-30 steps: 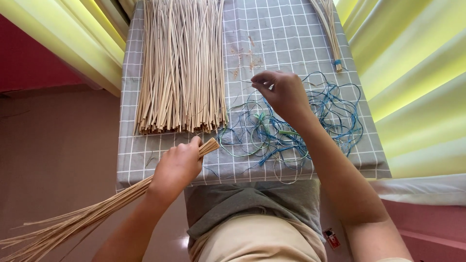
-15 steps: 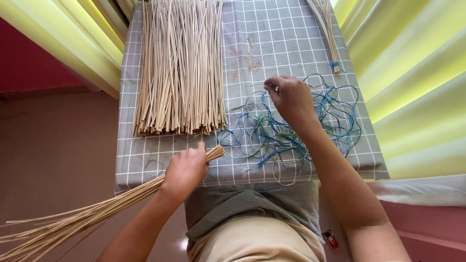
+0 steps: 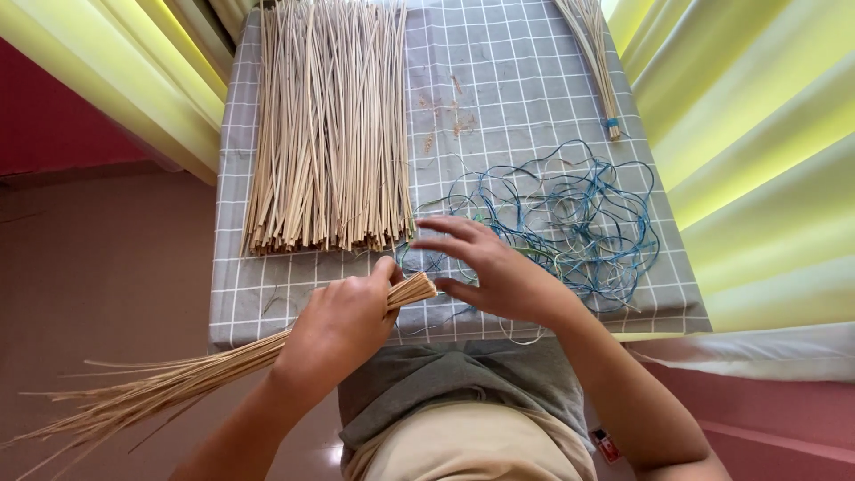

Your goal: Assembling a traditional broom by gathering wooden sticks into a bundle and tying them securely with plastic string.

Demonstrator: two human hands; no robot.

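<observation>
My left hand [image 3: 343, 325] grips a bundle of thin straw sticks [image 3: 187, 379] near its cut end; the bundle fans out down to the lower left, past the table edge. My right hand [image 3: 494, 267] hovers just right of the bundle's end, fingers spread, holding nothing that I can see. It is over the near edge of a tangle of blue and green strings [image 3: 570, 218] lying on the grey checked tablecloth [image 3: 525, 80].
A big flat pile of loose straw sticks [image 3: 329, 125] covers the left half of the table. A small tied bundle [image 3: 595, 53] lies at the far right. Yellow curtains [image 3: 757, 134] hang on both sides. The floor is at the left.
My right hand has come back from the string tangle toward me and to the left, ending beside the bundle's end. My left hand has stayed on the bundle, shifted slightly right.
</observation>
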